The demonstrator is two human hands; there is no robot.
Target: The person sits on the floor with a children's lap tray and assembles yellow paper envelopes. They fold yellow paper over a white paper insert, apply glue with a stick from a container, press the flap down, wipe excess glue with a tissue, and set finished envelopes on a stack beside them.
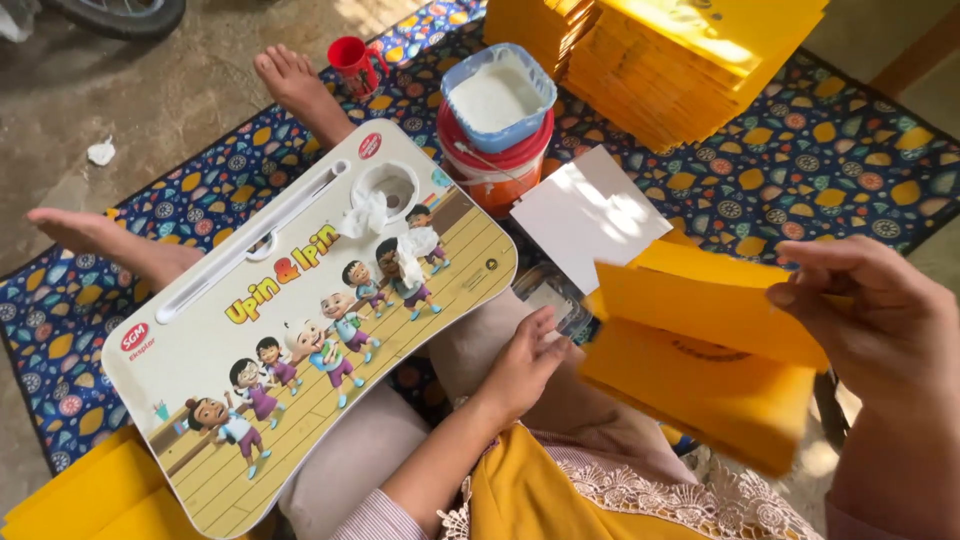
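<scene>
My right hand (880, 320) pinches the top edge of a yellow paper envelope (715, 310), lifting it off a small pile of the same yellow envelopes (710, 395) on my lap. Resting at the left edge of that pile is my left hand (525, 362), fingers curled against the paper, close to a clear plastic piece (548, 290). A white card (592, 215) lies just beyond the envelopes. In front of me a cartoon-printed lap tray (230, 350) lies across my legs, with crumpled white tissue (400, 240) on it.
A blue tub of white paste (497, 95) sits on a red-lidded bucket (492, 165). Tall stacks of yellow envelopes (680, 60) stand at the back right; more yellow sheets (90, 495) lie bottom left. A red cup (355, 62) stands on the patterned mat (840, 160).
</scene>
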